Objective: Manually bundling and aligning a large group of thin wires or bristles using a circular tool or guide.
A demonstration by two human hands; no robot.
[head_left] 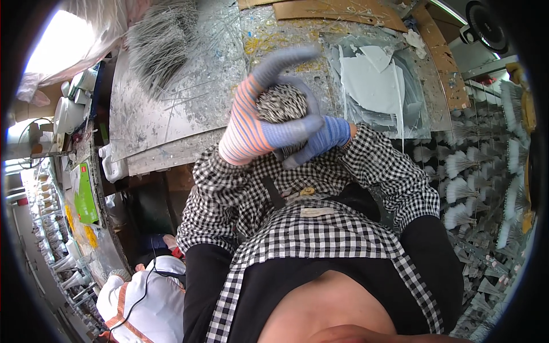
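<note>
Close above the near edge of the worktable, I hold a thick round bundle of grey strands, its cut ends facing up. My left hand, in a pink-and-blue striped knit glove, curves round the bundle's side. One finger of that hand is raised above the bundle, blurred by motion. My right hand, in a blue striped glove, closes round the lower part from the right. The bundle's lower end is mostly hidden behind the gloves. On the table's far left lies a large loose pile of similar grey strands.
White paste covers a plastic sheet on the table's right. Cardboard lies along the far edge. Racks with white bristle tufts stand at the right. A person in white is at the lower left, near a green box.
</note>
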